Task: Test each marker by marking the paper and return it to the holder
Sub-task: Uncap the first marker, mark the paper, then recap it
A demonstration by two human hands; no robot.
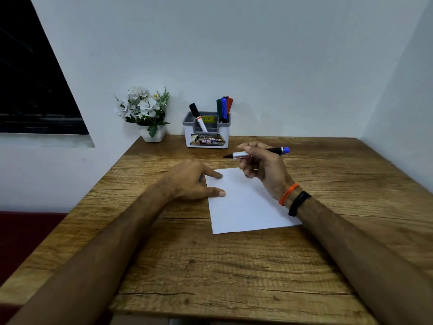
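Observation:
A white sheet of paper (248, 202) lies on the wooden table (210, 266). My left hand (194, 181) rests on the paper's left edge, with index finger and thumb pressing it flat. My right hand (262, 165) hovers above the paper's far corner and grips an uncapped marker (257, 153) held sideways, its dark tip pointing left and its blue end pointing right. Against the wall stands a white and grey holder (207, 137). A black marker (198, 116) leans in its left slot; green, blue and red markers (224, 109) stand in its right slot.
A small white pot of artificial white flowers (146, 113) stands left of the holder against the wall. A dark window (30, 85) is at far left. White walls close off the table at the back and on the right.

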